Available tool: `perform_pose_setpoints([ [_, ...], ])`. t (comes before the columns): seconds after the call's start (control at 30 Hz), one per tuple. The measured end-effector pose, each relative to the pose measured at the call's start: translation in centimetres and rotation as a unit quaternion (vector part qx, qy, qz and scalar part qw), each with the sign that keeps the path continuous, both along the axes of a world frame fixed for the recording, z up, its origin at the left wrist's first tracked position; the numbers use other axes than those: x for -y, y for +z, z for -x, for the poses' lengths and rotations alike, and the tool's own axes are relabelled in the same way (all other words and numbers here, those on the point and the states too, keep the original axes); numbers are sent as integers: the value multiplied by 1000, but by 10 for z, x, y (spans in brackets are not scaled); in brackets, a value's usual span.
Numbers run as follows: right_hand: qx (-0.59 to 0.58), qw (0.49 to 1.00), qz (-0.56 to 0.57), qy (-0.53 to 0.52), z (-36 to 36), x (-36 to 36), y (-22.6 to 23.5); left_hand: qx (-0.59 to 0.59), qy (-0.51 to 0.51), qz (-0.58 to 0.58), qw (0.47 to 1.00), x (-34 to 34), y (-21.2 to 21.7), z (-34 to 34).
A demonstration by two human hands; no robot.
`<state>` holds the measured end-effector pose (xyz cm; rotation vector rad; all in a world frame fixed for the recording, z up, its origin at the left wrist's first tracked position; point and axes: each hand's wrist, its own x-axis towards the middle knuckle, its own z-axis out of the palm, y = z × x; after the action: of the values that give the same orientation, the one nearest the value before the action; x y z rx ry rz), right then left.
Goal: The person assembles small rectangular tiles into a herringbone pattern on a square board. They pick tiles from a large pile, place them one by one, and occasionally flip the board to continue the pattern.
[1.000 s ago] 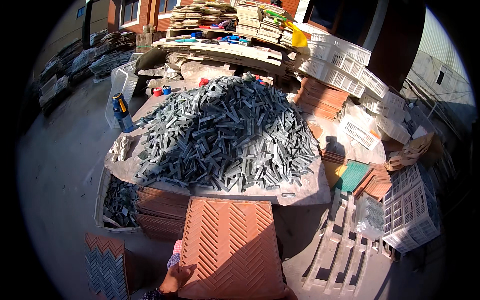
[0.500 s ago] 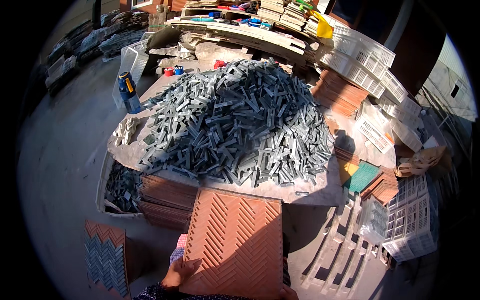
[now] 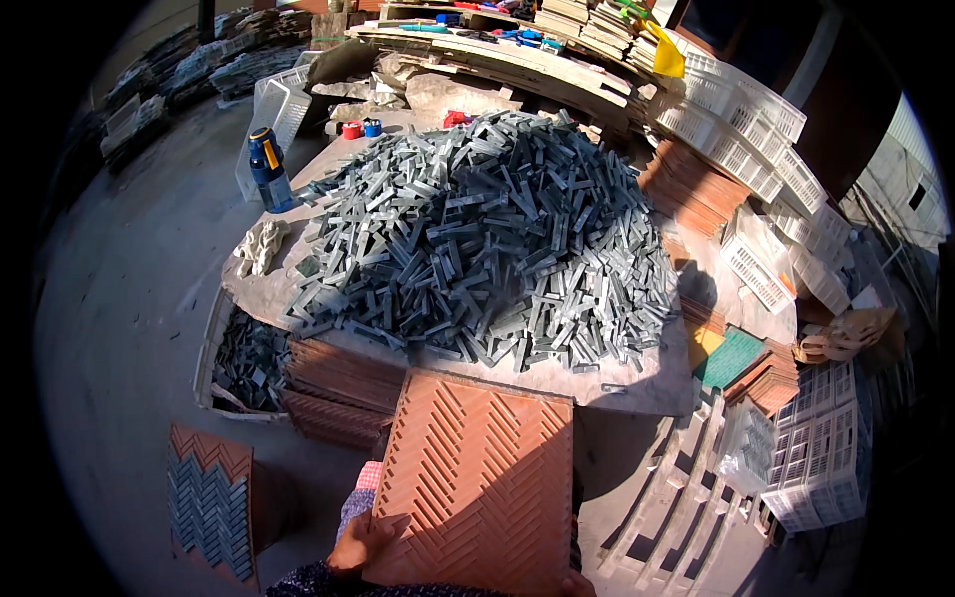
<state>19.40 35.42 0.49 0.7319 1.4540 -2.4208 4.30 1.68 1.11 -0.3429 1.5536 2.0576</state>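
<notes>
A terracotta-coloured tray (image 3: 477, 478) with a herringbone pattern of recesses stands tilted in front of me, its far edge against the table's near edge. My left hand (image 3: 363, 545) grips its lower left edge, thumb on the patterned face. At the lower right corner, my right hand (image 3: 576, 585) holds the tray; most of that hand is cut off by the picture's lower edge. No strips lie in the recesses. Beyond it, a large heap of grey stone strips (image 3: 477, 239) covers much of the table (image 3: 647, 383).
To the left, another herringbone tray (image 3: 211, 502) is partly filled with grey strips. A crate of strips (image 3: 244, 368) and stacked brown trays (image 3: 338, 383) stand by the table. A bottle (image 3: 270, 174) and white gloves (image 3: 262, 246) lie at its left; white crates (image 3: 816, 448) and a pallet (image 3: 667, 497) are right.
The whole view has shifted slightly, so the table and heap sit a little further right. Both hands keep their hold on the tray, which stays in nearly the same position.
</notes>
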Motion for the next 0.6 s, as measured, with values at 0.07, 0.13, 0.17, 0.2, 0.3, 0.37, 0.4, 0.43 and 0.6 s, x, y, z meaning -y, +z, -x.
perform_pose_setpoints([
  [0.07,0,1000,17,-11,-1,3,3,-7,3,1,1000,2,-7,-2],
  [0.13,-3,999,27,-16,3,4,7,-20,-1,17,1000,4,-19,-4],
  [0.17,-3,999,28,-17,3,4,6,-15,0,12,1000,4,-17,-3],
  [0.2,-1,999,30,-17,3,3,6,-10,1,8,1000,3,-14,-2],
  [0.3,-1,999,35,-11,2,1,3,-5,-5,14,1000,3,-12,-2],
  [0.37,-2,999,41,-7,2,1,2,-13,-13,34,999,3,-10,-1],
  [0.4,-1,999,45,-8,2,1,1,-21,-19,48,998,2,-5,0],
  [0.43,-1,999,48,-7,1,1,1,-28,-24,62,997,1,-3,1],
  [0.6,-15,997,71,-3,2,1,-6,-2,18,-19,1000,-1,-13,6],
])
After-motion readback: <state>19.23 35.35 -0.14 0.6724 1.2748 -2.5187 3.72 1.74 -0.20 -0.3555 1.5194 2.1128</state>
